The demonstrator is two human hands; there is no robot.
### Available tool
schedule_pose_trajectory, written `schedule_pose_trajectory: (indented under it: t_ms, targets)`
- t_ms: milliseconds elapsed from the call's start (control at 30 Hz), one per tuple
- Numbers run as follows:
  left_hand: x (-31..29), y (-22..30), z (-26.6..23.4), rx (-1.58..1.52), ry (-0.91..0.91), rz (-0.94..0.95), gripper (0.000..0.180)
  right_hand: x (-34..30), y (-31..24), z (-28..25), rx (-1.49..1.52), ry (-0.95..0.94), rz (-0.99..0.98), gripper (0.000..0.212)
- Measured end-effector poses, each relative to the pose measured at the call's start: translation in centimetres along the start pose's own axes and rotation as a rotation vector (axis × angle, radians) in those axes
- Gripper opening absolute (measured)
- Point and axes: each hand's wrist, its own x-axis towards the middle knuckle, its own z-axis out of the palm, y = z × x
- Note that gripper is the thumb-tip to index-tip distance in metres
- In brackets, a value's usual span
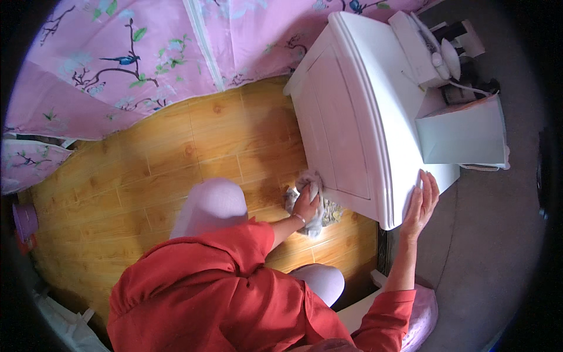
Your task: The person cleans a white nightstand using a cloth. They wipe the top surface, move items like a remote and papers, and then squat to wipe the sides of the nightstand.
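Note:
A white cabinet (346,111) stands on the wooden floor in the upper right. Low by its near corner, my left hand (306,205) is closed around a grey-and-white cloth (315,224), which bunches up against the cabinet's lower edge. Part of the cloth hangs below my fingers. Beside it lies something with a mottled grey-yellow pattern (334,212), partly hidden by the cloth and the cabinet. My right hand (421,205) rests on the cabinet top near its front end, fingers stretched out and holding nothing.
A pale paper bag (463,134) and a white box (417,50) with a white corded device stand on the cabinet top. Pink bird-patterned curtains (135,64) hang at the far side. A purple basket (24,220) is at the left; a grey wall (492,234) borders the right.

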Motion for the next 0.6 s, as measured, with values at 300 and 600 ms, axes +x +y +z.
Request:
schedule_pose_trajectory:
  t_ms: [300,600]
  targets:
    - [22.2,22.8,-10.9,-0.273,0.554,0.584,0.054,0.1,0.0,0.4,0.03,0.055,-0.012,0.033]
    - [1.7,17.2,-4.2,-0.1,0.101,0.692,0.058,0.0,-0.1,0.4,0.053,0.037,-0.005,0.034]
